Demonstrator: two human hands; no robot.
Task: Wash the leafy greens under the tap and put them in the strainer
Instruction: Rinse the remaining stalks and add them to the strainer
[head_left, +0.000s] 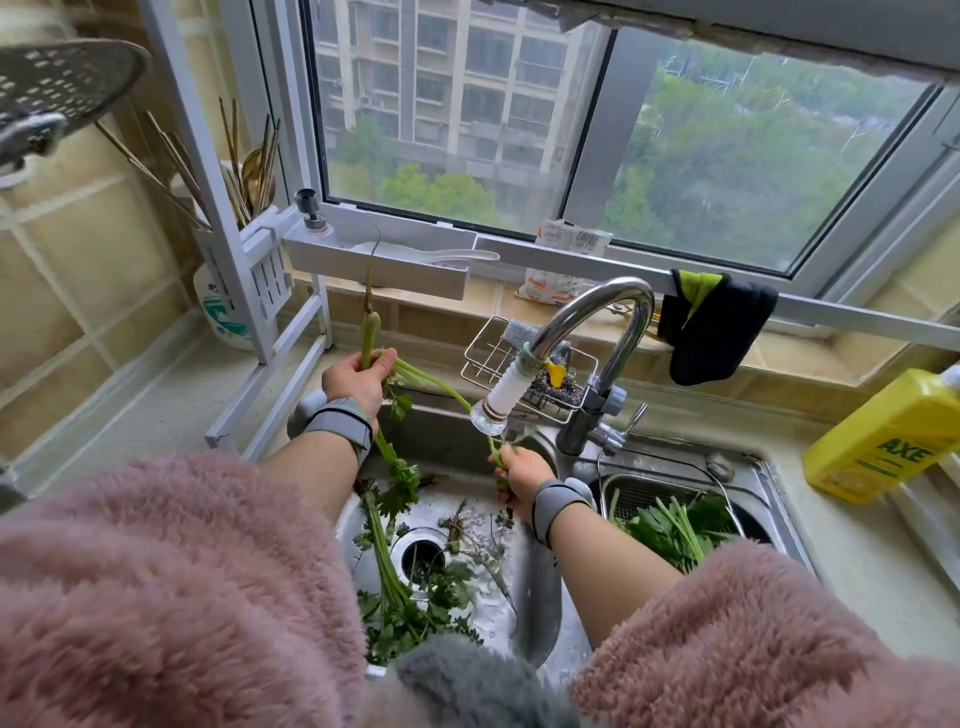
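Under the tap head (498, 402), the right hand (522, 475) pinches the stem (441, 384); the left hand (358, 379) grips its root end, raised. Strainer (737, 512) right of both.

The tap (587, 332) stood behind the sink (524, 582) — its spout reached left over the basin. Loose greens (400, 587) lay in the sink around the drain (422, 552). The strainer (675, 488) sat in the right compartment, holding more greens (670, 530) — a bottle (883, 436) stood at the worktop's right edge.
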